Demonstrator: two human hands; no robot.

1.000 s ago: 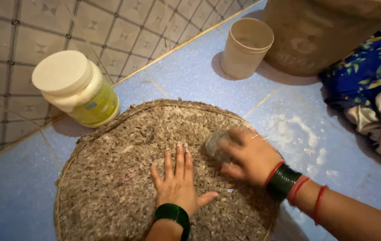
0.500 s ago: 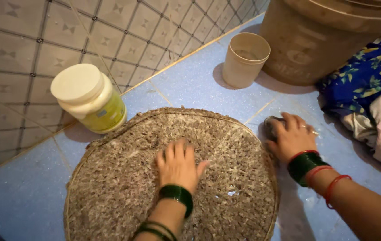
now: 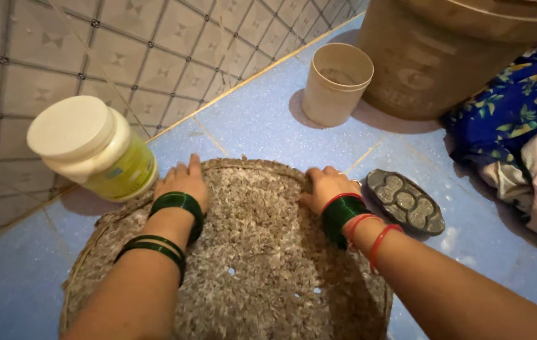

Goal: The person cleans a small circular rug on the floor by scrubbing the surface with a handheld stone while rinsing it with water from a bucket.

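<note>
The left hand point(image 3: 183, 179) lies on the far edge of the round woven mat point(image 3: 249, 271), with its fingers curled over the rim. The right hand point(image 3: 325, 187) grips the same far edge a little way off, fingers bent over it too. The mat lies flat on the blue tiled floor point(image 3: 268, 116). Just beside the right hand, an oval dark scrubbing brush point(image 3: 405, 201) lies on the floor with nothing touching it. Near the left hand stands a jar with a white lid point(image 3: 92, 148). Farther away stand a small tan cup point(image 3: 336, 83) and a big bucket point(image 3: 444, 56). Some blue flowered cloth point(image 3: 514, 107) lies at the right.
</note>
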